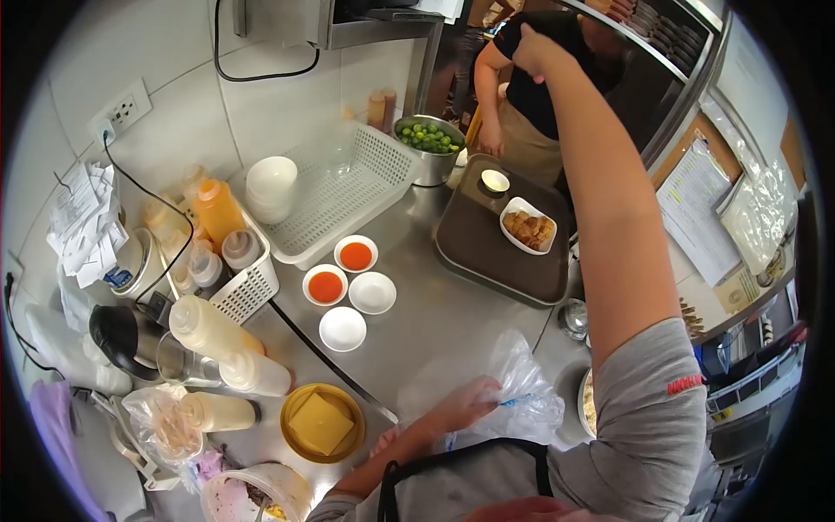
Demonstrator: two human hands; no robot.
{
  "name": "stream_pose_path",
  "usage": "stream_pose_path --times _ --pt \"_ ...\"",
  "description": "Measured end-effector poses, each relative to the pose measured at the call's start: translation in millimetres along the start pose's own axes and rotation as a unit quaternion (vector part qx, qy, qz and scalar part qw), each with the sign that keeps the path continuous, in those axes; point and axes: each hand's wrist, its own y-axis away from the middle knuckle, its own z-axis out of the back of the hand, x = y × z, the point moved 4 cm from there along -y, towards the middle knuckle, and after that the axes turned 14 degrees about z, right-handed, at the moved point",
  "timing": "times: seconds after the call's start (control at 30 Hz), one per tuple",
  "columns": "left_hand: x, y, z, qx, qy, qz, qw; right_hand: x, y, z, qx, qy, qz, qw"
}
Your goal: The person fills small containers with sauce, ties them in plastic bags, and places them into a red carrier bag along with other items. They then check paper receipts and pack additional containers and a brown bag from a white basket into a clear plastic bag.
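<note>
My left hand (470, 404) is closed on a clear plastic bag (526, 400) with blue marks, low over the steel counter (417, 287). My right arm reaches up along the right side; my right hand (537, 54) is raised in front of a co-worker's dark top, fingers partly apart, with nothing visible in it. Below that hand lies a brown tray (478, 239) with a white bowl of fried pieces (528, 228) and a small pale cup (495, 181). Left of the tray are two cups of red sauce (356, 256) and two white cups (343, 330).
A co-worker (522, 113) stands beyond the tray. A pot of green limes (429, 139), a white basket (330, 191) and stacked bowls (271, 187) line the back. Sauce bottles (219, 209) and a yellow bowl (322, 424) are at left; a clipboard (700, 209) hangs at right.
</note>
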Motion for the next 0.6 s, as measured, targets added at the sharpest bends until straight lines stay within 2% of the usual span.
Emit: stream_pose_path --times 0.1,0.17,0.23,0.3,0.4,0.43,0.53,0.6 --pt "-1.3 -0.3 0.7 0.000 0.014 -0.020 1.000 -5.6 -7.7 -18.2 -0.011 0.002 0.006 1.000" --pt "-0.9 -0.6 1.5 0.008 0.006 0.002 1.000 -2.6 -9.4 -8.0 -0.046 -0.008 0.005 0.999" --pt "-1.1 0.1 1.3 0.009 -0.002 0.010 1.000 6.4 -6.5 5.3 -0.063 0.025 0.048 0.997" --pt "-3.4 0.2 1.7 0.002 -0.011 0.004 1.000 45.6 29.3 53.6 -0.040 -0.013 -0.049 0.998" --pt "-4.5 -0.2 1.2 -0.002 -0.007 -0.009 1.000 27.4 16.5 48.4 -0.038 0.009 -0.038 0.998" --pt "-5.4 0.4 1.4 -0.002 -0.006 -0.005 1.000 28.1 21.3 55.3 -0.090 -0.043 -0.093 0.991" --pt "-8.9 1.2 3.0 -0.005 -0.013 -0.001 1.000 27.3 29.3 69.8 -0.099 -0.021 -0.070 0.992" --pt "-7.4 0.5 2.7 -0.011 -0.026 -0.006 1.000 30.5 38.6 83.8 -0.089 -0.050 -0.090 0.991"
